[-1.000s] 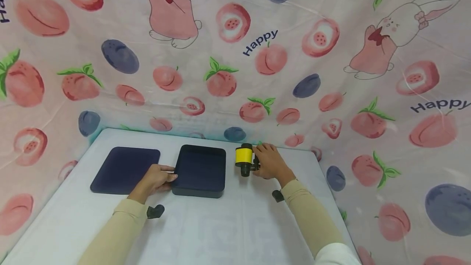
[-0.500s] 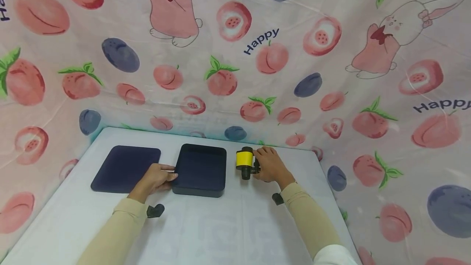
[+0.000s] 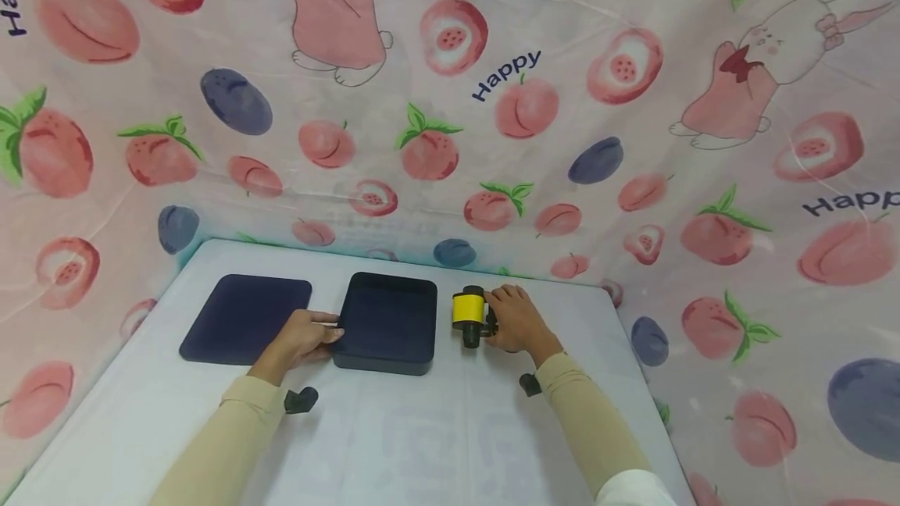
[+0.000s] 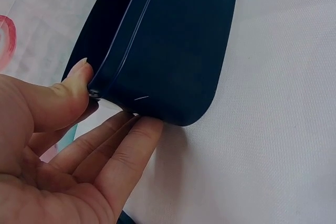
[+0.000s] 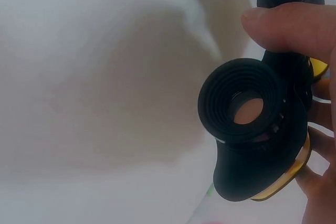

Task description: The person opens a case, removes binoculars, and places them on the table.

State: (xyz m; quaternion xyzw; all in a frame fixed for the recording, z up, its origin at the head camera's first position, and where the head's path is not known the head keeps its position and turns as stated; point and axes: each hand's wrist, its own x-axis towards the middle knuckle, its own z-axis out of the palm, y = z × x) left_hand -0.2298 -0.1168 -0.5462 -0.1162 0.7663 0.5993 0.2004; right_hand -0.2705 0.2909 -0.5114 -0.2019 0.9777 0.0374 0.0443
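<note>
A pair of black and yellow binoculars (image 3: pixel 468 311) is in my right hand (image 3: pixel 519 318), right of an open dark box (image 3: pixel 385 322). The right wrist view shows a round black eyepiece (image 5: pixel 241 100) and my thumb across the body of the binoculars; the other fingers are partly hidden behind. My left hand (image 3: pixel 304 338) grips the left side of the box. In the left wrist view, the thumb (image 4: pixel 71 98) presses on the box's rim while the fingertips touch its outer wall (image 4: pixel 178 51) lower down.
Left of the box lies a flat dark lid-like panel (image 3: pixel 246 318), partly behind my left hand. Everything rests on a white-covered table (image 3: pixel 422 443). A fruit-and-rabbit print curtain (image 3: pixel 394 123) hangs along the back and sides of the table.
The binoculars have shifted slightly toward me with my right hand. My left hand keeps its grip on the box. The head view has moved a little.
</note>
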